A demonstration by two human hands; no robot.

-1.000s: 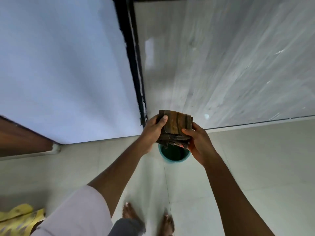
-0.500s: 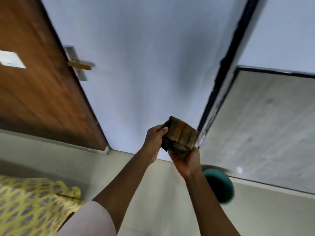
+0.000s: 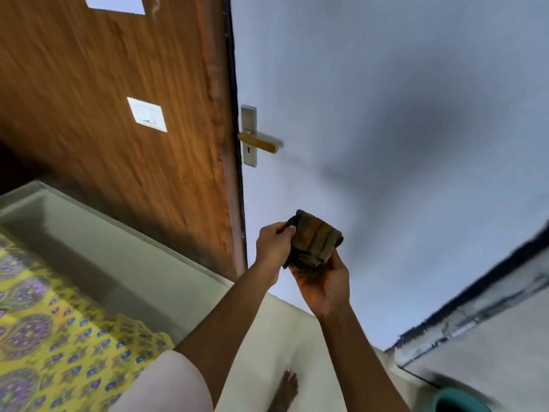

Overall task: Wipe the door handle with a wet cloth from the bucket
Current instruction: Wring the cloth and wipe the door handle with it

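Note:
A folded brown striped cloth point(image 3: 315, 239) sits between both hands at mid-frame. My left hand point(image 3: 271, 243) pinches its left edge; my right hand point(image 3: 325, 282) cups it from below. The brass door handle point(image 3: 258, 142) juts right from a silver plate point(image 3: 249, 135) on the pale door point(image 3: 371, 99), well above and left of the cloth. Only the teal rim of the bucket point(image 3: 459, 401) shows, at the bottom right corner on the floor.
A wooden panel point(image 3: 118, 114) with a white switch plate point(image 3: 147, 114) stands left of the door. A yellow patterned fabric point(image 3: 44, 337) lies at lower left. My bare foot point(image 3: 286, 388) rests on the tiled floor. A dark-framed grey panel point(image 3: 490, 337) runs at right.
The view has swung left and up: the bucket slid from under the hands to the bottom right corner, and the door handle came into view and nearer. Both hands kept hold of the cloth.

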